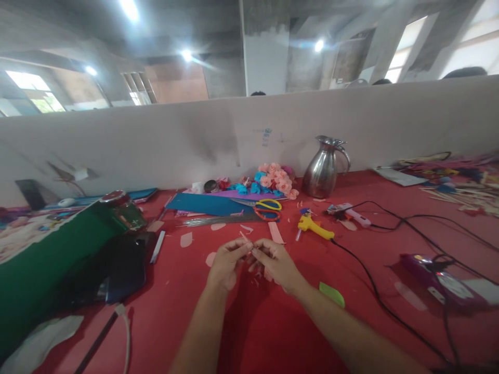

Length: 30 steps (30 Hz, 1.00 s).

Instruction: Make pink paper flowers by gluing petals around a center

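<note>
My left hand and my right hand meet over the middle of the red table. Thumbs and fingertips of both pinch a small, thin pink strip, seemingly paper; its lower part is hidden by the fingers. Around them lie cut pink paper pieces and a longer pink paper strip. Beyond the hands rest scissors with yellow and red loops, beside thin wires and a blue sheet. A yellow glue gun lies to the right, apart from my right hand.
Pink paper flowers and a metal jug stand near the partition. Cords trail across the right side from a purple power strip. A green leaf-shaped piece lies nearby. At left are a cutter knife and dark device.
</note>
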Motion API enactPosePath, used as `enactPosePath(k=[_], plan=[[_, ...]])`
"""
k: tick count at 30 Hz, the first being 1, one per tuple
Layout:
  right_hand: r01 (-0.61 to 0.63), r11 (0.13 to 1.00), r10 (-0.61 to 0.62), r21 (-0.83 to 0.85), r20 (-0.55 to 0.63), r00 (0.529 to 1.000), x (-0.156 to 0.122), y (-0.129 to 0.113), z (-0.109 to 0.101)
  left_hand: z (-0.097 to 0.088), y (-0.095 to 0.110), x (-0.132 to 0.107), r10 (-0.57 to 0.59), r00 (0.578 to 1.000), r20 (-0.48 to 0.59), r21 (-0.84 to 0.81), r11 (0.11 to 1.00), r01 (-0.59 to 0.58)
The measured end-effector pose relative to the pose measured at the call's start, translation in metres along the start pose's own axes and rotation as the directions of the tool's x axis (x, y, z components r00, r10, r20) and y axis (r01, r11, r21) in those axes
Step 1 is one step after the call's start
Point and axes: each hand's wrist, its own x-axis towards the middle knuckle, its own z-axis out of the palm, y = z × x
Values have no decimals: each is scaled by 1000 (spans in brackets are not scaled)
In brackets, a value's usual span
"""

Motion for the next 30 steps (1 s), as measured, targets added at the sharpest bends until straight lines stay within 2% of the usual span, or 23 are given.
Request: enactPosePath(k=[8, 15, 19, 24, 30], plan=[[48, 999, -48, 6, 6, 999, 1, 3, 1, 4, 2, -3, 12, 1000, -10, 23, 1000, -11], [5, 1000, -5, -12, 6, 1000, 0, 5, 2, 3, 0, -2, 32, 999, -14, 41, 999, -31], [-17, 999, 17, 39, 2, 1000, 0, 4, 3, 2, -1, -2, -4, 1000, 23, 20, 1000, 3], [-67, 993, 68, 98, -12, 998, 0, -1, 3, 4, 5, -5, -47, 999, 6, 25, 999, 46], [-80, 991, 81, 108, -7, 997, 0, 1, 3, 2, 5, -5, -32, 999, 40, 14, 999, 31]])
